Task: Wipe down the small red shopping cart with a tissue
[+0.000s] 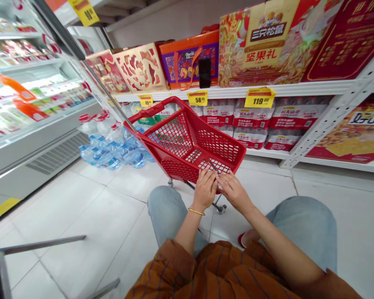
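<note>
My left hand and my right hand meet at the near end of a red plastic shopping cart. The fingers of both hands are bent and pressed close, with the fingertips touching or almost touching. They cover part of the cart's near rim. A small pale bit shows between them, too small to name, and my thumbs are mostly hidden. A gold bangle circles my left wrist. The cart's basket has lattice walls, and its handle points away from me.
Ahead stands a white shelf with gift boxes, a dark phone-like object and yellow price tags. Water bottle packs fill the lower level. Large bottles stand on the floor left, beside a chiller. My knees flank the cart.
</note>
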`<action>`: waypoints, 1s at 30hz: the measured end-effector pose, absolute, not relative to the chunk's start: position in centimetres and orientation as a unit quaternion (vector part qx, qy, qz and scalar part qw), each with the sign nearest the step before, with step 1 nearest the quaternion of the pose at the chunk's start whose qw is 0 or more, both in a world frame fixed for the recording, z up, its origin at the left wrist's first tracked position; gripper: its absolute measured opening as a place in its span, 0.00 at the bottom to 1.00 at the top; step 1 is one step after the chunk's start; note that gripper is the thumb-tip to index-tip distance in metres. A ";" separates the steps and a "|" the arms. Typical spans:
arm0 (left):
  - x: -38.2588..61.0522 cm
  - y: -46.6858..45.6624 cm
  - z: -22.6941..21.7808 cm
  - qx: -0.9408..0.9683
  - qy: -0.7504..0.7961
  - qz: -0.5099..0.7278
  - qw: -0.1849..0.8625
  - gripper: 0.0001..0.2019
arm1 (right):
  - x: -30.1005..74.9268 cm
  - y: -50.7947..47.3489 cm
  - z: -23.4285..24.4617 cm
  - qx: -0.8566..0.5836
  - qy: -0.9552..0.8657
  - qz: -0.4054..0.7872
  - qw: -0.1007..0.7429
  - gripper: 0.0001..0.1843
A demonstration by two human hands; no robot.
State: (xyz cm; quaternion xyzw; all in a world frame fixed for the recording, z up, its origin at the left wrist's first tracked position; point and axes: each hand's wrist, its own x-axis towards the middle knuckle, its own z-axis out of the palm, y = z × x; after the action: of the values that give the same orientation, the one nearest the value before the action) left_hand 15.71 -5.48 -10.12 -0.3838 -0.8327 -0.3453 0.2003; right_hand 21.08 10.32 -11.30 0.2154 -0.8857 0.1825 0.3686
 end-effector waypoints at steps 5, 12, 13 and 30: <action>15.3 -5.4 -9.7 -0.388 -0.813 -0.382 0.205 0.12 | 20.3 12.4 -11.6 0.259 -0.880 0.187 0.352 0.21; 14.8 -5.2 -9.9 -0.380 -0.807 -0.398 0.213 0.14 | 19.6 14.1 -11.6 0.274 -0.883 0.187 0.332 0.18; 14.6 -5.2 -9.9 -0.382 -0.807 -0.398 0.211 0.15 | 19.4 14.3 -11.5 0.275 -0.883 0.186 0.333 0.17; 12.4 -7.6 -8.6 -0.381 -0.832 -0.357 0.185 0.13 | 17.0 14.1 -11.1 0.242 -0.896 0.191 0.319 0.12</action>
State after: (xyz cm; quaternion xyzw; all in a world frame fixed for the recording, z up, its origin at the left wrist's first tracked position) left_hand 12.40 -7.58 -8.60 -0.3815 -0.8323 -0.3571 0.1849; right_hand 16.95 14.11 -11.13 0.2424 -0.8961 0.1906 0.3193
